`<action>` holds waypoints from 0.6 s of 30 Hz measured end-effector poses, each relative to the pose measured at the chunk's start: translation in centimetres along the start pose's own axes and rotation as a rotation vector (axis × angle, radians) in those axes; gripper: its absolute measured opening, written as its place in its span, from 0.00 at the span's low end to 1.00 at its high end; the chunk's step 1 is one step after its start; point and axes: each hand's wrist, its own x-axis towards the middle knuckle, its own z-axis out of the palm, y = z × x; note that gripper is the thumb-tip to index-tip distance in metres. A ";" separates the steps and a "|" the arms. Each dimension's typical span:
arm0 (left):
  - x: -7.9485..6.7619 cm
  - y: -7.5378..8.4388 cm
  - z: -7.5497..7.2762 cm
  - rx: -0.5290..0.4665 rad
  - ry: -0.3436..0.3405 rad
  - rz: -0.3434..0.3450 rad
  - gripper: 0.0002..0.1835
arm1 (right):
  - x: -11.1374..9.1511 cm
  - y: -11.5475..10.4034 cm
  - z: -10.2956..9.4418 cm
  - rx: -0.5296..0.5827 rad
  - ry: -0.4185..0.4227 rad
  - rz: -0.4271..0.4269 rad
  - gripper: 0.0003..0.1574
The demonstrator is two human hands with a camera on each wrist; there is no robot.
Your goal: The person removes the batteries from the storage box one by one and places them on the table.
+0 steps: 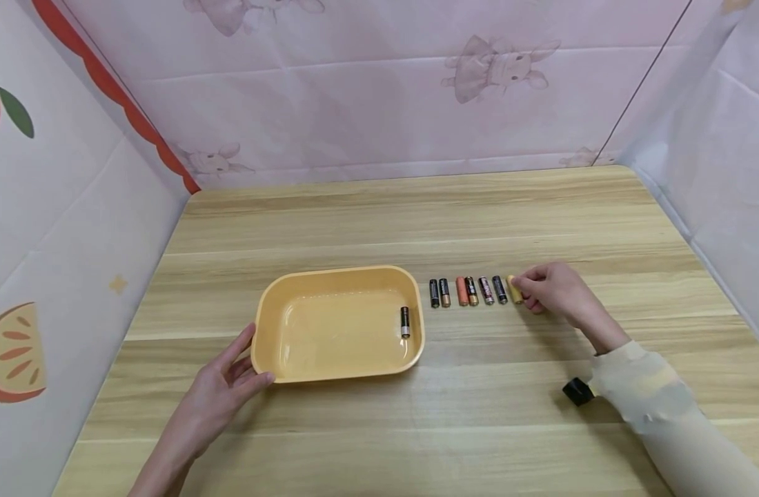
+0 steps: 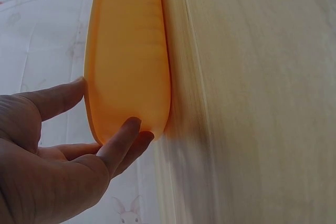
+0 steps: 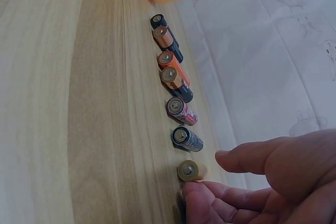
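My left hand (image 1: 214, 390) holds the left end of a yellow plastic tray (image 1: 339, 376), thumb near its front corner and fingers along the outer end wall. Inside the tray, near its right end, lies one black battery (image 1: 405, 322). To the right, a row of several batteries lies side by side on the table. At the row's right end is a yellow battery (image 3: 188, 171). My right hand (image 1: 556, 293) reaches it, fingertips against its side. In the right wrist view the thumb stands a little apart from that battery.
The row also has an orange battery (image 1: 462, 291), a pink-patterned one (image 1: 486, 290) and a dark one (image 1: 499, 290). The wooden table (image 1: 479, 428) meets a patterned pink cloth wall (image 1: 379, 117) behind. A black block (image 1: 578, 391) shows by the right sleeve.
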 end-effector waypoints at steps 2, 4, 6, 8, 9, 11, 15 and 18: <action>0.0 0.0 0.0 -0.002 0.000 0.001 0.50 | -0.1 0.0 0.0 0.001 -0.002 0.002 0.26; 0.0 0.0 0.0 -0.001 0.000 0.003 0.50 | -0.2 -0.1 0.0 -0.003 -0.002 0.004 0.26; -0.1 0.0 0.0 -0.003 -0.001 0.005 0.50 | -0.2 0.0 -0.1 -0.011 -0.002 0.005 0.26; -0.1 0.0 0.0 -0.002 0.001 0.007 0.50 | -0.3 0.0 -0.1 -0.014 0.000 0.004 0.26; -0.1 0.0 0.0 -0.003 0.001 0.008 0.49 | -0.3 0.1 -0.2 -0.012 0.000 0.004 0.26; -0.1 0.1 0.1 -0.006 0.002 0.008 0.49 | -0.4 0.2 -0.3 -0.011 0.001 0.001 0.26; -0.1 0.1 0.1 -0.007 0.004 0.006 0.50 | -0.3 0.3 -0.4 -0.015 0.002 -0.005 0.27; -0.1 0.1 0.1 -0.007 0.006 0.000 0.50 | -0.2 0.4 -0.4 -0.021 0.002 -0.004 0.27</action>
